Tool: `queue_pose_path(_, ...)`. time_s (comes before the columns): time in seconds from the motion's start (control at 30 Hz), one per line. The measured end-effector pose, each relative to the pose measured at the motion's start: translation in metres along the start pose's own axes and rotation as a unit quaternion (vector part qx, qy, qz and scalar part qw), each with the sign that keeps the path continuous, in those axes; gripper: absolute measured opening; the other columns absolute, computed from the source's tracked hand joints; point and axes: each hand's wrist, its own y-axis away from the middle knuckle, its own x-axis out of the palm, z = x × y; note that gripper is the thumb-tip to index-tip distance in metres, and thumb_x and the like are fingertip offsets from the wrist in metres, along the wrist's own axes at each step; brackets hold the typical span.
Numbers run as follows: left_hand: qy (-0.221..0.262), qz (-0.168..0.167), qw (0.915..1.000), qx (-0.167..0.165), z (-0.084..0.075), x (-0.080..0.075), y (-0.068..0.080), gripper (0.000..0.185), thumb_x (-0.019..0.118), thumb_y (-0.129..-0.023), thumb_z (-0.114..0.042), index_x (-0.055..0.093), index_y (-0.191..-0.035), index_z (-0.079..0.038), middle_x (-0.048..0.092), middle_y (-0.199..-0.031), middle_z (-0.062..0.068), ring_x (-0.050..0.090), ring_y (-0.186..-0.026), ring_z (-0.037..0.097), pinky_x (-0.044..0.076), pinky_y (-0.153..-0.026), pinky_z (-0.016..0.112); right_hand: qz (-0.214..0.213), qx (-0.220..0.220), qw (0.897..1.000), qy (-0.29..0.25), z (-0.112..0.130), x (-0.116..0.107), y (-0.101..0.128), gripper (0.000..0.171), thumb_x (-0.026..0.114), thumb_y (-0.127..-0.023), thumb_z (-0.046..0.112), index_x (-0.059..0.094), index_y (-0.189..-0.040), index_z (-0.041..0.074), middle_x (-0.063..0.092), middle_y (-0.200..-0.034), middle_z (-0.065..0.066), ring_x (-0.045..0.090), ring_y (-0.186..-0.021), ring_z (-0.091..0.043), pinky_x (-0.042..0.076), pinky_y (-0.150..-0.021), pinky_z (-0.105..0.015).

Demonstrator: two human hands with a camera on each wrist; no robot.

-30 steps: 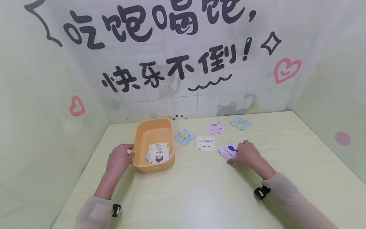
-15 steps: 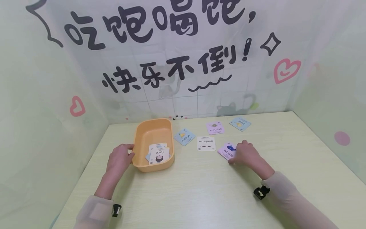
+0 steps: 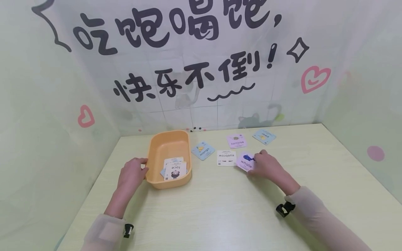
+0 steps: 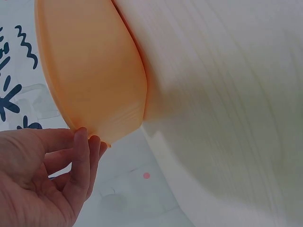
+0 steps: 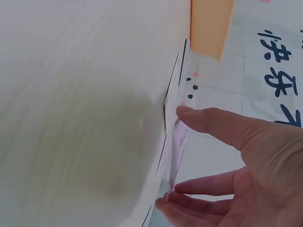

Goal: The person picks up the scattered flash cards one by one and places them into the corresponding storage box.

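A pink "whale" card [image 3: 245, 162] sits on the pale table [image 3: 220, 209], its left corner next to the white "eyebrow" card [image 3: 226, 158]. My right hand [image 3: 253, 166] pinches the whale card by its near edges. In the right wrist view the thumb and fingers of my right hand [image 5: 171, 157] hold this card [image 5: 179, 137] tilted up off the table. An orange tub [image 3: 169, 133] stands to the left with a "face" card [image 3: 175, 170] on top of others inside. My left hand [image 3: 143, 166] rests against the tub's left side, its fingertips [image 4: 81, 137] touching the tub wall [image 4: 90, 66].
A blue "mango" card [image 3: 202, 150], a pink "tortoise" card [image 3: 236, 141] and a blue card [image 3: 264, 136] lie flat behind the whale card. Printed walls close the table at the back and on both sides.
My right hand has slid the whale card left and slightly away, close to the eyebrow card, and tipped it up. The left hand and tub have stayed put.
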Motion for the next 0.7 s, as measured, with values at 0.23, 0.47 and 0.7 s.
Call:
queue_pose_path(0.23,0.002,-0.005,1.0000,0.004,0.001,0.001,0.000,0.042,0.059,-0.097,-0.006,0.054,-0.137,0.006,0.062,-0.128,0.027,0.062,-0.062,0.014,0.046,-0.052,0.027,-0.055,-0.039,0.997,-0.024,0.009,-0.003,0.000,0.061,0.083,-0.079,0.032,0.063,-0.119,-0.010,0.062,-0.116,-0.027,0.059,-0.089,-0.028,0.054,-0.079,-0.044)
queue_pose_path(0.47,-0.001,-0.004,1.0000,0.006,-0.001,0.000,0.001,0.042,0.059,-0.097,-0.006,0.054,-0.137,0.007,0.059,-0.133,0.029,0.063,-0.064,0.015,0.047,-0.052,0.027,-0.089,-0.062,0.992,-0.057,0.018,-0.004,-0.002,0.062,0.082,-0.080,0.029,0.061,-0.125,-0.008,0.059,-0.129,-0.027,0.061,-0.112,-0.039,0.052,-0.094,-0.053)
queue_pose_path(0.7,-0.005,-0.003,1.0000,0.006,-0.001,0.001,0.000,0.042,0.059,-0.097,-0.005,0.054,-0.136,0.007,0.059,-0.132,0.029,0.063,-0.063,0.014,0.047,-0.052,0.026,-0.127,-0.091,0.985,-0.075,0.033,-0.007,-0.005,0.065,0.082,-0.080,0.029,0.060,-0.129,-0.007,0.058,-0.134,-0.026,0.058,-0.121,-0.042,0.050,-0.100,-0.054)
